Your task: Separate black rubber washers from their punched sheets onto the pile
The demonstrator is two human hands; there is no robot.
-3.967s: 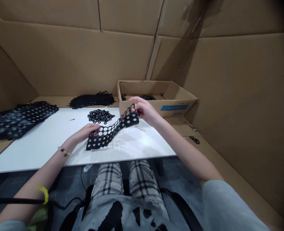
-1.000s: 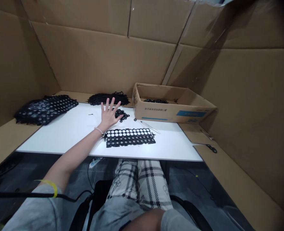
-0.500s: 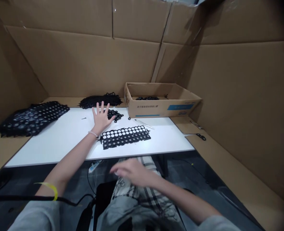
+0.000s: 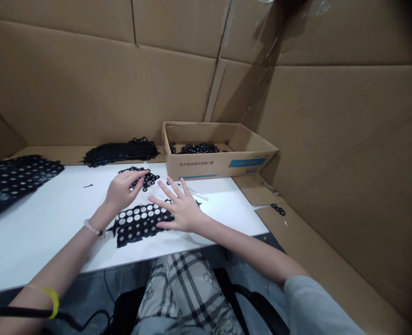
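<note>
A black sheet with rows of round holes and discs (image 4: 131, 231) lies near the front of the white table. My right hand (image 4: 185, 211) is over the sheet's right end, palm down, fingers spread, holding nothing. Whether it touches the sheet I cannot tell. At the sheet's far left edge, my left hand (image 4: 122, 188) has its fingers stretched rightward and the thumb apart, with nothing visible between them. Just beyond those fingertips lies a loose pile of small black rings (image 4: 151, 179), partly hidden by the hand. A clear pen-like stick (image 4: 199, 193) rests behind my right hand.
An open cardboard box (image 4: 206, 165) with black rings inside stands at the back. Left of it sits a stack of black strips (image 4: 120, 152); more perforated black sheets (image 4: 21, 181) lie at far left. A small black linked piece (image 4: 278, 209) rests on cardboard at right. Cardboard walls (image 4: 97, 88) surround the table.
My right hand has risen from above my lap to over the sheet and spread its fingers. My left hand's spread fingers have drawn together and turned rightward. The view has swung right.
</note>
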